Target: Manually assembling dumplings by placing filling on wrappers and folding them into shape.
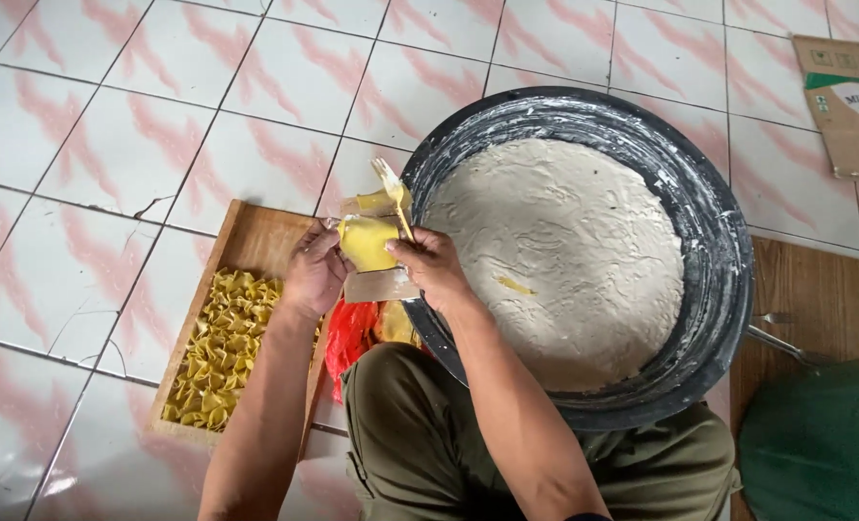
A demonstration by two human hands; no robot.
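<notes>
While the head camera looks straight down, the left hand [315, 273] is curled closed around the left edge of a yellow dumpling wrapper [368, 243], pinching it between thumb and fingers. The right hand [433, 267] is closed too, gripping the wrapper's right side together with a pale plastic fork [391, 185] whose tines stick up above the wrapper. The wrapper sits between the two hands, held up over the left rim of a big black basin [719, 241]. That basin holds a wide, flat mass of pale grey paste [564, 260], with a small yellow scrap lying on it near the right hand. Under the hands a piece of brown cardboard [381, 287] shows. Below the left hand, on the tiled floor [111, 145], lies a wooden tray [256, 236] filled in its lower part with folded yellow dumplings [219, 352]. A red plastic bag [350, 333] lies between tray and basin, beside the person's olive-clad knee. A cardboard box [849, 101] lies at the upper right.
</notes>
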